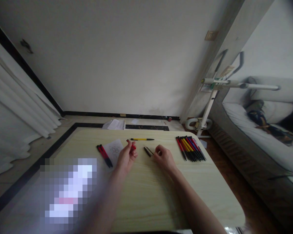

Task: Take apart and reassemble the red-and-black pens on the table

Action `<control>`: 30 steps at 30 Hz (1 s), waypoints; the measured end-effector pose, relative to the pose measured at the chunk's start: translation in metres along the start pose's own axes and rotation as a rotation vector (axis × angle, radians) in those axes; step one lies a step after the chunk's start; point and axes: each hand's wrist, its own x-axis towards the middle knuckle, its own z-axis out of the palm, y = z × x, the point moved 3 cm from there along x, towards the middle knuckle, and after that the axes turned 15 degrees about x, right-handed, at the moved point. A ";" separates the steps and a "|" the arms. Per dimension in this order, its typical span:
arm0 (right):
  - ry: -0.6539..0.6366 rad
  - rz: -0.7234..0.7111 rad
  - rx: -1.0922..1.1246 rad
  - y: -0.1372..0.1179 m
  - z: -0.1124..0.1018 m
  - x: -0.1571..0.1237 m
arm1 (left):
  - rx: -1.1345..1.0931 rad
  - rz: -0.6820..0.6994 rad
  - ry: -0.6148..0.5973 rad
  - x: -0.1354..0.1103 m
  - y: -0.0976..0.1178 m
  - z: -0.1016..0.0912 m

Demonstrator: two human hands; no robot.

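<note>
My left hand [127, 157] is raised a little over the pale wooden table [146, 201], its fingers curled round a red pen part [132, 145]. My right hand [163, 157] rests on the table with fingers closed on a thin dark pen piece [148, 150] that pokes out to the left. A yellow and black pen [142, 139] lies just beyond both hands. Two red and black pens [104, 155] lie to the left, beside a small sheet of paper [114, 150].
A row of several red, yellow, blue and black pens [190, 148] lies at the table's right. Papers [115, 124] sit on the floor beyond the far edge. A white exercise machine [210, 104] and a grey sofa [258, 130] stand to the right, curtains [19, 107] to the left.
</note>
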 end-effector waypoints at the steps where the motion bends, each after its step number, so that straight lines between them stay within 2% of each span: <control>1: 0.004 0.000 0.001 0.000 0.000 0.000 | -0.013 -0.035 -0.049 -0.001 -0.001 0.002; 3: 0.010 -0.001 0.002 0.000 0.000 0.000 | -0.037 -0.071 -0.127 -0.003 -0.002 0.005; 7: 0.008 -0.004 0.002 0.001 0.000 0.000 | -0.186 -0.052 -0.127 -0.005 0.000 0.006; 10: 0.013 -0.019 -0.003 0.000 0.000 0.000 | -0.211 -0.082 -0.179 -0.006 -0.001 0.009; 14: 0.016 -0.009 0.009 0.000 0.000 0.001 | -0.254 0.008 -0.097 -0.006 0.001 0.008; 16: 0.012 0.002 0.008 0.000 0.000 0.001 | -0.213 0.002 -0.091 -0.008 0.001 0.011; 21: 0.025 0.001 0.002 0.001 0.000 0.001 | -0.084 -0.049 -0.187 -0.014 0.000 0.019; 27: 0.002 0.023 0.009 -0.001 -0.001 0.000 | -0.125 0.031 -0.028 -0.002 0.006 0.002; 30: 0.003 0.011 -0.001 -0.002 -0.001 0.000 | 0.165 0.083 -0.028 -0.004 0.006 0.005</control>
